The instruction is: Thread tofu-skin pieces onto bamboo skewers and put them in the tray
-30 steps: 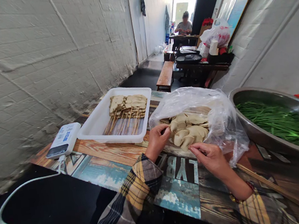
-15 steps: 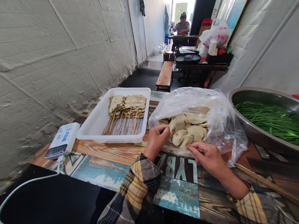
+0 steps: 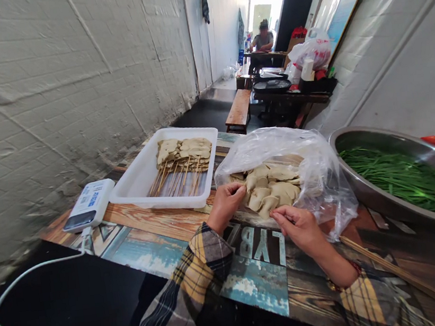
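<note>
1. My right hand (image 3: 300, 227) is nearest, thumb and fingertips drawn together at the front edge of the pale slices (image 3: 271, 188); I cannot tell whether they grip one; loose sticks (image 3: 374, 257) lie on the tabletop (image 3: 255, 286) by my right forearm.
2. My left hand (image 3: 225, 204) is curled, thumb against forefinger, at the heap's left side; whether anything is pinched there, I cannot tell.
3. The slices sit heaped in the mouth of a clear plastic bag (image 3: 267, 143); they look light, soft and floppy, perhaps moist and easily torn; I would lift each by a broad edge, fingertips flat, not by a thin tip.
4. Left of the bag, a white tray (image 3: 136, 187) holds slices on sticks; right, a metal basin (image 3: 378, 139) holds cut greens (image 3: 400, 181).
5. Farther off stands a wooden bench (image 3: 238, 108); beyond it, a person (image 3: 263, 39) sits.
</note>
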Tool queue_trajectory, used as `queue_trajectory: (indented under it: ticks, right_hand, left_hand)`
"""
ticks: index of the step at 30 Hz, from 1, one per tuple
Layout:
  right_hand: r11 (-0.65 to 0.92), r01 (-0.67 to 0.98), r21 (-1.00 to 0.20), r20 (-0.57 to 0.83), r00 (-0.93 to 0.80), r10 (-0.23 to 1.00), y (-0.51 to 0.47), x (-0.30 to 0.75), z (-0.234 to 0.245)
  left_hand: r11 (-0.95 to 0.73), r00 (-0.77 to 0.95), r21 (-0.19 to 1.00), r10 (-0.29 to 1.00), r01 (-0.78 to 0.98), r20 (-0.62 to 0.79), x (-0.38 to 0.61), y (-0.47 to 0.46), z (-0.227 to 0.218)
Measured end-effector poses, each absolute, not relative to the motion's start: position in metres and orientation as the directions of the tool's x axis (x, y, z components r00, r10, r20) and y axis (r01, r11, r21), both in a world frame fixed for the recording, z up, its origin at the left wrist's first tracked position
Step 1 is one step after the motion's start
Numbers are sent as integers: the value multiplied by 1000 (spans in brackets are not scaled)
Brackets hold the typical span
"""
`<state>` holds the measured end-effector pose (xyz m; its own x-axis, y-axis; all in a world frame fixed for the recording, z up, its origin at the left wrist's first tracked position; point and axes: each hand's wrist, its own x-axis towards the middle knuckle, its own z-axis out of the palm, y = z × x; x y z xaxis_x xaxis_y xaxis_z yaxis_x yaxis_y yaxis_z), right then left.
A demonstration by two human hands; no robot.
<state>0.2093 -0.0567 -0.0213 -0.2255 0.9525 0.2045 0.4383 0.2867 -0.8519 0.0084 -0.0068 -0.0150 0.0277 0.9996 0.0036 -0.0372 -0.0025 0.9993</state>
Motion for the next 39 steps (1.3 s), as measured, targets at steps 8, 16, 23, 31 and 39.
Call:
queue_trajectory:
  ticks: [8, 16, 23, 31, 39]
  right_hand:
    - [158, 254, -954, 121, -157, 980, -54, 205, -28]
    - [194, 189, -963, 190, -40, 981, -49, 196, -29]
    - [208, 201, -957, 209, -14, 978, -47, 191, -27]
    - [227, 288, -930, 213, -82, 974, -49, 192, -32]
    - [263, 355, -897, 250, -83, 965, -52, 192, -30]
  left_hand:
    - [96, 84, 871, 994, -481, -63, 13, -9, -4]
    - [200, 240, 897, 965, -393, -110, 37, -17, -9]
    - [194, 182, 872, 975, -449, -124, 56, -22, -14]
    - [164, 63, 793, 986, -587, -157, 52, -16, -10]
    - [179, 60, 810, 983, -559, -176, 54, -17, -11]
